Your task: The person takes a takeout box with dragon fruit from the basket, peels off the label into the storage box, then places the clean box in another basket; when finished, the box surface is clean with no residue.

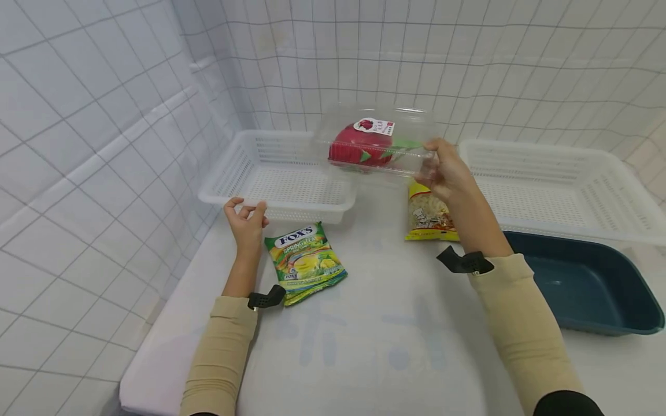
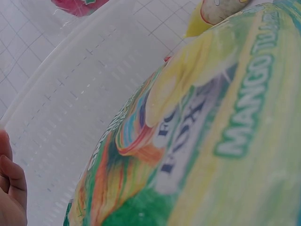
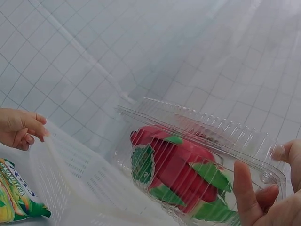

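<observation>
In the head view my right hand (image 1: pixel 448 172) grips the right end of a clear plastic clamshell box (image 1: pixel 411 121). Inside it lies a red dragon fruit (image 1: pixel 350 147) with green tips, under a white label. The box is held tilted above the right end of the left white basket (image 1: pixel 281 205). My left hand (image 1: pixel 247 222) pinches the front rim of that basket, as the right wrist view also shows with the left hand (image 3: pixel 21 128) at the rim. Just right of my left wrist lies a green Fox's candy bag (image 1: pixel 307 263), looming large in the left wrist view.
A yellow snack packet (image 1: pixel 429 214) lies on the table beneath my right hand, partly hidden by it. At the right stand a second white basket (image 1: pixel 541 188) and a dark teal tub (image 1: pixel 577 289). White grid-patterned cloth walls (image 1: pixel 333 58) rise behind and at the left.
</observation>
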The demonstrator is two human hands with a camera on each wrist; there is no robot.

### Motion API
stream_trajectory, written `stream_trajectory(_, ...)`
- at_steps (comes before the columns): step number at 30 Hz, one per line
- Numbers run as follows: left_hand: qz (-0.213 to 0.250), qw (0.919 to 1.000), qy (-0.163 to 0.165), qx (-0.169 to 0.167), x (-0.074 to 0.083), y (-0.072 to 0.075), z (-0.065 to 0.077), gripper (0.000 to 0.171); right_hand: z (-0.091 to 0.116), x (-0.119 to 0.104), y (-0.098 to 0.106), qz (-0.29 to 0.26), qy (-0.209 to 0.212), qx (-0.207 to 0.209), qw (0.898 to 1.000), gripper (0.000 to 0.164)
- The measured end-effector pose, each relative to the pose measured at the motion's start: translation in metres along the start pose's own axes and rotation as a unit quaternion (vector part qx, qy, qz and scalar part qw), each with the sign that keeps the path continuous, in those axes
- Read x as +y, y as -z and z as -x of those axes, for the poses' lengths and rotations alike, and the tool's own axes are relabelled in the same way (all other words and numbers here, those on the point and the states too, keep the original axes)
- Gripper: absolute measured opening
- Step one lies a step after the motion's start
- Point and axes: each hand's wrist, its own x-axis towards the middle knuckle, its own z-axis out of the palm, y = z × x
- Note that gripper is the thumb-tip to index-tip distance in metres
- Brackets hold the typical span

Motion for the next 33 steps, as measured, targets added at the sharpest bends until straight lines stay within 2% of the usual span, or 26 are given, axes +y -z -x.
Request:
stream_trajectory(13,-0.007,1.0,-0.002,-0.002,0.0,0.0,0.0,0.044,0.024,-0.012,0.022,-0.044,-0.017,0.008,0.999,0.029)
stream_trajectory(20,-0.017,0.9999,-0.001,-0.005,0.0,0.002,0.0,0.043,0.036,-0.014,0.034,-0.071,-0.009,-0.034,0.997,0.037)
stream_trajectory(26,-0.022,0.9997,-0.003,-0.004,0.0,0.003,0.0,0.044,0.048,-0.015,0.039,-0.079,0.001,-0.048,0.996,0.034)
stream_trajectory(33,-0.018,0.9998,-0.007,-0.004,-0.001,0.002,-0.001,0.044,0.065,-0.014,0.047,-0.09,0.005,-0.079,0.993,0.036)
